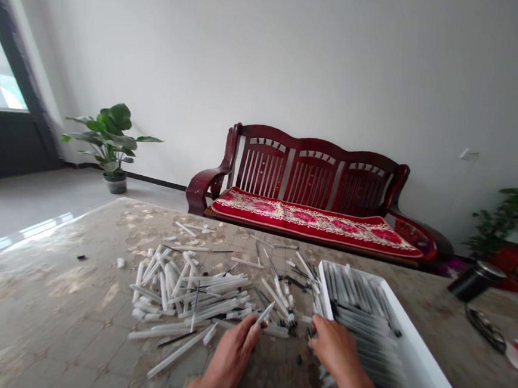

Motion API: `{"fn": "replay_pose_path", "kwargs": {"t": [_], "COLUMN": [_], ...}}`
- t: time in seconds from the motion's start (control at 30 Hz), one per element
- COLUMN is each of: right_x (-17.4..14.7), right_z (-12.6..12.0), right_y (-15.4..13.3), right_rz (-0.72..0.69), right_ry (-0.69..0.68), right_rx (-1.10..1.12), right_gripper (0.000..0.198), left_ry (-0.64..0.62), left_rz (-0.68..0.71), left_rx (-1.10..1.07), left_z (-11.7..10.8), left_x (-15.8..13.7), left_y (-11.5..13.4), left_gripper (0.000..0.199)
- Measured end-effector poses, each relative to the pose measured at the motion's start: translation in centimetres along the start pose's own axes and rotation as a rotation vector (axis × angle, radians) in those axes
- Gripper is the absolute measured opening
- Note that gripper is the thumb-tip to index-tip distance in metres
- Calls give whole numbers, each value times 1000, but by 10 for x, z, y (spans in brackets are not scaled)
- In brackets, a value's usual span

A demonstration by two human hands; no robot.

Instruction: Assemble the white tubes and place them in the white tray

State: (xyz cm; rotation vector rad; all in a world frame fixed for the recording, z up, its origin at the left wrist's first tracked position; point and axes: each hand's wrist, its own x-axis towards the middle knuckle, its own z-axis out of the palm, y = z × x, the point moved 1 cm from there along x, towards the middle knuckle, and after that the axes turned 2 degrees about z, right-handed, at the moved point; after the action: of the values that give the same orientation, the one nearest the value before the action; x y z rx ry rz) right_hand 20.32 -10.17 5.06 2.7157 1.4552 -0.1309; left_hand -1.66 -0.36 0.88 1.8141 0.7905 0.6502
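Note:
My left hand pinches a pen barrel, translucent with a pointed tip, which tilts up and to the right. Beside the box, my right hand is curled with its fingertips together over small dark and clear pieces; what they hold, if anything, is hidden. A loose heap of clear and white pen barrels spreads left of my hands. Small black pen parts lie between the hands. A white box on the right holds rows of pens with dark refills.
Everything lies on a patterned tabletop. A black cylindrical container and a dark cord-like item lie right of the box. Behind the table stands a red wooden bench; a potted plant is at the left.

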Motion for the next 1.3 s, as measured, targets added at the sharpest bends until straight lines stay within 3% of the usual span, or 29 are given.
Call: {"fn": "replay_pose_path", "kwargs": {"t": [0.2, 0.33, 0.43, 0.57, 0.77, 1.1, 1.3], "right_x": [-4, -4, -4, -4, -1, -2, -3], "right_z": [-3, -7, -11, -9, -2, -3, -3], "right_y": [-12, -16, -21, -33, -44, -51, -54], "right_rz": [-32, -15, -35, -182, -246, -333, -392], "right_ry": [-43, -1, 67, 121, 112, 125, 164], "right_rx": [-75, -5, 90, 300, 570, 568, 585], "right_gripper": [38, 31, 22, 16, 13, 34, 29], "left_ry": [-20, -44, -39, -23, 41, 60, 45], "left_rz": [50, 75, 75, 72, 44, 80, 86], "left_rx": [224, 271, 280, 278, 347, 394, 429], "left_z": [0, 1, 2, 0, -7, -10, -9], "left_x": [0, -1, -1, 0, 7, 8, 8], "left_y": [3, 2, 0, -1, -4, -3, -2], "left_gripper": [27, 27, 26, 26, 26, 27, 25]}}
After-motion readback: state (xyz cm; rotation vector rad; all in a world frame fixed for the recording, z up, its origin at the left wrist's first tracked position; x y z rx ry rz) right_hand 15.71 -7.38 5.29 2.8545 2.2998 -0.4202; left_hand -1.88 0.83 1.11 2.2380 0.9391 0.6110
